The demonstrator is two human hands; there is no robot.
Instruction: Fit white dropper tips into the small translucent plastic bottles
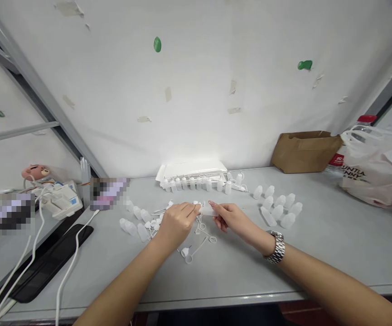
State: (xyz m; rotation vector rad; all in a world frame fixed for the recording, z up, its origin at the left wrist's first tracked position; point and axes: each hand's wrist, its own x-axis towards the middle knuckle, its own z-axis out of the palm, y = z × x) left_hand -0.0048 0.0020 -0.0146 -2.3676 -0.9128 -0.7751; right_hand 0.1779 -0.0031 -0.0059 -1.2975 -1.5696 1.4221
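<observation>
The left hand point(179, 221) and right hand point(230, 216) grasp a small translucent bottle point(208, 210) between them, over the table point(243, 271). Squeezing too hard could buckle its soft-looking side and make it slip

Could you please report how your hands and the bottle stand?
Left hand, right hand: both gripping one translucent plastic bottle. Bottle roughly sideways between them. Needle-tipped cap loose nearby, blocking neither hand.
</observation>
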